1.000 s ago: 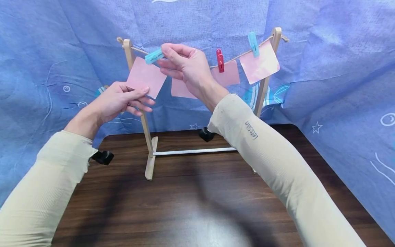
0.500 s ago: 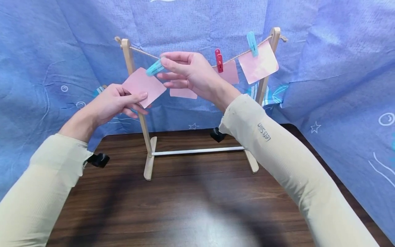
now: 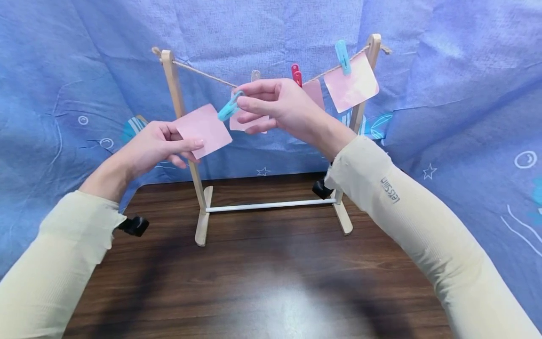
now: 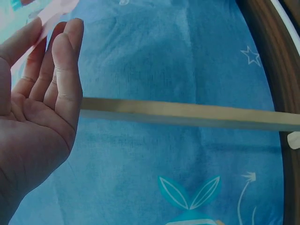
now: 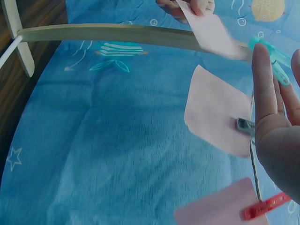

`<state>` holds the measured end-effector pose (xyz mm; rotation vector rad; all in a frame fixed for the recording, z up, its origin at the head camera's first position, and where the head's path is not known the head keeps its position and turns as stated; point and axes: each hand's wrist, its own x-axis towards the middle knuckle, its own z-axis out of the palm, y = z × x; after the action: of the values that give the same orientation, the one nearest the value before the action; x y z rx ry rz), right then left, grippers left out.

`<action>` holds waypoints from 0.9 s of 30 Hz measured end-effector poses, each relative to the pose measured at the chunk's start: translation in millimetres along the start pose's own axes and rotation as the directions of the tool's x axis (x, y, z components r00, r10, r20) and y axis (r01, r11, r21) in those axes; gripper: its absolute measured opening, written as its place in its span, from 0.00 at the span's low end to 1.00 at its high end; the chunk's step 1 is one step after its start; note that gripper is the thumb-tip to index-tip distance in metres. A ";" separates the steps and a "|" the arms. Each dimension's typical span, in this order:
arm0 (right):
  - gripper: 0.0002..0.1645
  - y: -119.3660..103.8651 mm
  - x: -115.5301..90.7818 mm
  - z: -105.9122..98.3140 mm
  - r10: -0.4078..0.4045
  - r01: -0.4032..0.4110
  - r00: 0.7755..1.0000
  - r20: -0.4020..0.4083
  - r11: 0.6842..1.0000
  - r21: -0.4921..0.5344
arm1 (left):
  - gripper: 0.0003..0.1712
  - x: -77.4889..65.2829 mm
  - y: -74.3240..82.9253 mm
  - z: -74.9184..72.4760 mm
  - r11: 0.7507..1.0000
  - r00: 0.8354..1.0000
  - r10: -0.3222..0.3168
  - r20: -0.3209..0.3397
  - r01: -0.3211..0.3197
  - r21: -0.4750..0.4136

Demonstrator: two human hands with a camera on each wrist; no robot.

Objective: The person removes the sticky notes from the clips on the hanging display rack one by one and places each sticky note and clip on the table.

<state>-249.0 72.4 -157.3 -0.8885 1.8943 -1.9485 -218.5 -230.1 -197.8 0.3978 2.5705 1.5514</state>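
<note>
My left hand (image 3: pixel 154 146) pinches a pink paper square (image 3: pixel 206 129) between thumb and fingers, in front of the left post and below the rope. A teal clothespin (image 3: pixel 230 108) is held between the thumb and fingers of my right hand (image 3: pixel 283 106). Its tip is at the paper's upper right corner; I cannot tell whether it bites the paper. In the right wrist view, the clothespin (image 5: pixel 268 49) slants beside my fingers, close to the blurred paper (image 5: pixel 213 33). Only a sliver of the paper (image 4: pixel 51 16) appears above my left hand in the left wrist view.
The rope (image 3: pixel 203 73) sags between wooden posts. On it hang a pink square (image 5: pixel 218 110) with a clear clothespin (image 5: pixel 243 125), another with a red clothespin (image 3: pixel 297 75), and one at right (image 3: pixel 351 84) with a teal clothespin (image 3: pixel 342 56). A white bar (image 3: pixel 271 205) joins the feet.
My left hand has lowered the paper away from the rope and slightly rightward. My right hand has moved down and right with the clothespin. The clear clothespin has come into sight.
</note>
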 end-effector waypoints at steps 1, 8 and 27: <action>0.22 0.3 -2.7 -2.2 0.011 -0.011 1.000 0.004 1.000 -0.007 | 0.14 -1.1 -1.0 1.0 1.000 1.000 0.007 0.007 -0.007 0.004; 0.25 4.4 -25.8 -24.1 0.090 -0.078 0.991 0.098 0.989 -0.125 | 0.10 -10.9 -7.2 10.5 0.999 0.997 0.035 0.068 -0.037 0.032; 0.26 73.2 -108.4 -94.0 0.224 -0.221 0.975 -0.010 0.956 -0.195 | 0.18 -37.8 -73.7 38.2 0.998 0.990 -0.054 0.130 0.055 -0.006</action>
<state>-237.4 204.5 -248.8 -0.6978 2.1048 -1.6461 -185.6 -240.8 -282.2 0.4099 2.4538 1.4680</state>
